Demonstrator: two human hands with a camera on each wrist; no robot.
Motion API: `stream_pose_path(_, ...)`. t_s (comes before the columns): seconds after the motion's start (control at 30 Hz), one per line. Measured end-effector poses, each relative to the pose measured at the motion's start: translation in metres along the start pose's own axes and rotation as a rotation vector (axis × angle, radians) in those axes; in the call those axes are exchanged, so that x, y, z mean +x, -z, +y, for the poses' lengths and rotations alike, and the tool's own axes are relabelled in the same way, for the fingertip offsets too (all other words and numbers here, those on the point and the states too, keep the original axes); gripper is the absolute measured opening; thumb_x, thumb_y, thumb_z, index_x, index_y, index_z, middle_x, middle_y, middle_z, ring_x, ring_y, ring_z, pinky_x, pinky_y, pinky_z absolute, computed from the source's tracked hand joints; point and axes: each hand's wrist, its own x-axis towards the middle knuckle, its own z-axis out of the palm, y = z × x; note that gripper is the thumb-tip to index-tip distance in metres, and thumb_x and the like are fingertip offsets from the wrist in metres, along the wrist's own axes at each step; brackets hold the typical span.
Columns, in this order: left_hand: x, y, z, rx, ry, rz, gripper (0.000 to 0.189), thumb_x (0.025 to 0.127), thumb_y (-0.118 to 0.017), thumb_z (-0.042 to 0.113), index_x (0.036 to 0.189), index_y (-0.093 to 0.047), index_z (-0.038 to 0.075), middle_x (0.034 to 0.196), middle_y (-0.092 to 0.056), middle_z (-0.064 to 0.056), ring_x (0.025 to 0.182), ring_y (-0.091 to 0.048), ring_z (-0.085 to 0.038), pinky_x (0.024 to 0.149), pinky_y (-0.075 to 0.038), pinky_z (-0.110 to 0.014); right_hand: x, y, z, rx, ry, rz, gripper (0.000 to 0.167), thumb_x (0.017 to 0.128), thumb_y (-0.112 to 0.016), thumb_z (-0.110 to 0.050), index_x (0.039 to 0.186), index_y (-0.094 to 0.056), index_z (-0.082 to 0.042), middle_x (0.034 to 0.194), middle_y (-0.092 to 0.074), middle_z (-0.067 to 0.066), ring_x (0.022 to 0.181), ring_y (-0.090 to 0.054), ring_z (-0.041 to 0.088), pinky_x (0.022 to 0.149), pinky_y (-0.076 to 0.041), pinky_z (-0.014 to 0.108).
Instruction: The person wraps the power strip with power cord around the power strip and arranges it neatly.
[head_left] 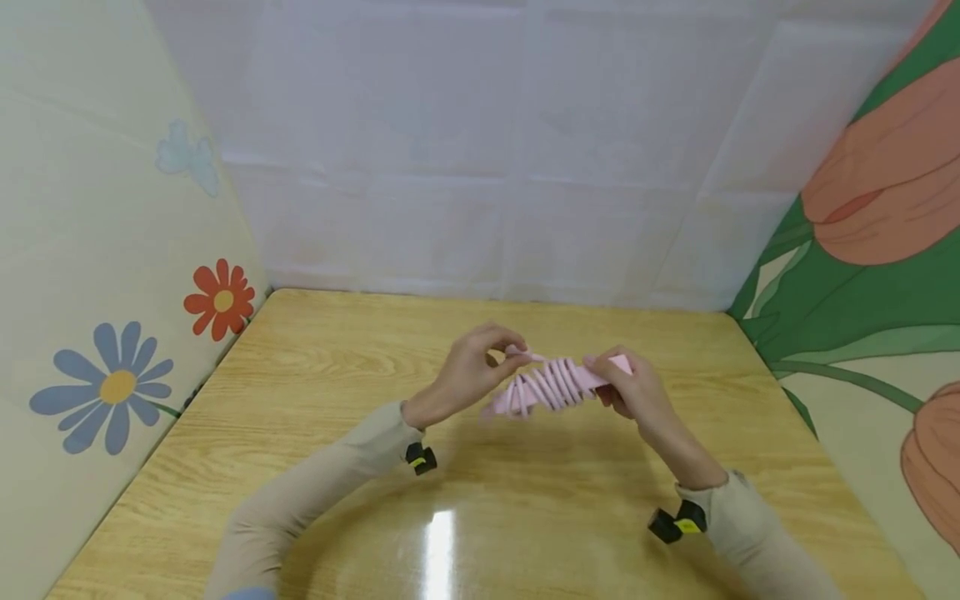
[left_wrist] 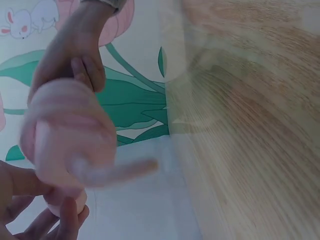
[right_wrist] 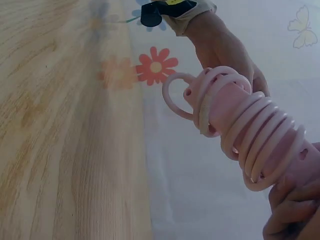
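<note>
A long pink power strip is held up above the table, tilted, its right end higher. Its pink cord winds round the body in several loops, bunched along the middle and far end. My right hand grips the strip's right end, thumb on top. My left hand pinches the cord's free end near the upper edge of the loops; in the left wrist view a rounded pink piece shows between its fingers. One loop stands out loosely at the strip's far end in the right wrist view.
Below is a wood-grain table with a bright light reflection near its front. A white sheet hangs behind it. Flower-printed panels stand along the left and right sides. Small dark cameras sit at both wrists.
</note>
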Motion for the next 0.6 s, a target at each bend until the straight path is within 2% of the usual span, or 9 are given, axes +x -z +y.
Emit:
stream_pose_path(0.17, 0.000, -0.004, 0.007, -0.035, -0.036, -0.044, 0.022, 0.092, -0.072, 0.013, 0.109, -0.067, 0.000, 0.111, -0.066, -0.012, 0.093, -0.062, -0.020, 0.069, -0.056, -0.024, 0.007, 0.005, 0.005, 0.013, -0.007, 0.080, 0.033, 0.099, -0.061, -0.034, 0.094, -0.054, -0.003, 0.058, -0.053, 0.002, 0.043, -0.036, 0.006, 0.036, -0.028, 0.021)
stream_pose_path(0.33, -0.004, -0.009, 0.004, 0.000, -0.088, -0.110, 0.037, 0.083, -0.080, 0.011, 0.113, -0.062, -0.001, 0.117, -0.063, -0.015, 0.101, -0.061, -0.025, 0.078, -0.056, -0.032, 0.009, 0.004, 0.011, 0.009, -0.032, 0.111, 0.033, 0.099, -0.062, -0.033, 0.095, -0.054, -0.001, 0.057, -0.053, 0.002, 0.042, -0.038, 0.006, 0.035, -0.029, 0.021)
stream_pose_path(0.47, -0.006, -0.012, 0.003, -0.006, -0.117, -0.120, 0.043, 0.079, -0.083, 0.008, 0.115, -0.061, -0.001, 0.120, -0.061, -0.017, 0.106, -0.059, -0.031, 0.081, -0.056, -0.033, 0.010, 0.001, 0.012, 0.005, -0.033, 0.139, 0.035, 0.097, -0.064, -0.034, 0.096, -0.055, -0.001, 0.060, -0.054, 0.002, 0.045, -0.041, 0.006, 0.037, -0.031, 0.019)
stream_pose_path(0.6, -0.006, -0.015, 0.003, 0.052, -0.131, -0.147, 0.056, 0.073, -0.089, 0.016, 0.120, -0.061, 0.005, 0.129, -0.053, -0.020, 0.115, -0.054, -0.035, 0.090, -0.053, -0.040, 0.012, 0.000, 0.012, 0.037, -0.026, 0.160, 0.034, 0.098, -0.063, -0.033, 0.094, -0.054, 0.000, 0.058, -0.053, 0.002, 0.044, -0.041, 0.006, 0.035, -0.030, 0.019)
